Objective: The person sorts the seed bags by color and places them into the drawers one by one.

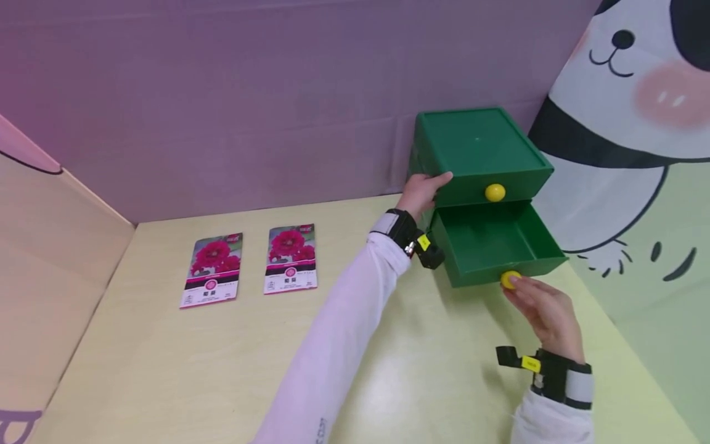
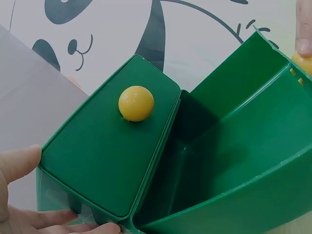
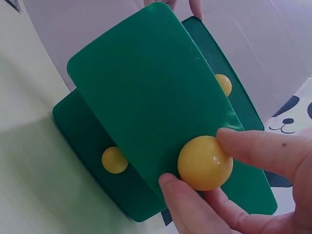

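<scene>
Yellow knob (image 3: pixel 204 163) pinched between right hand (image 1: pixel 546 311) fingers; left hand (image 1: pixel 423 191) fingers flat, steadying green cabinet (image 1: pixel 478 148).

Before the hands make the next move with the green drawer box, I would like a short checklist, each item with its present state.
1. Right hand holds the knob: ok. Its fingers pinch the yellow knob of the pulled-out drawer.
2. Left hand steadies the box: ok. It rests on the left side of the green drawer box.
3. Drawer is open wide enough: ok. It is pulled well out, and its floor shows.
4. Drawer is free inside: ok. The left wrist view shows nothing in it.
5. Upper drawer is closed: ok. Its front with the upper knob sits flush.
6. Seed packets are within reach: cannot tell. They lie on the table, apart from both hands.
</scene>
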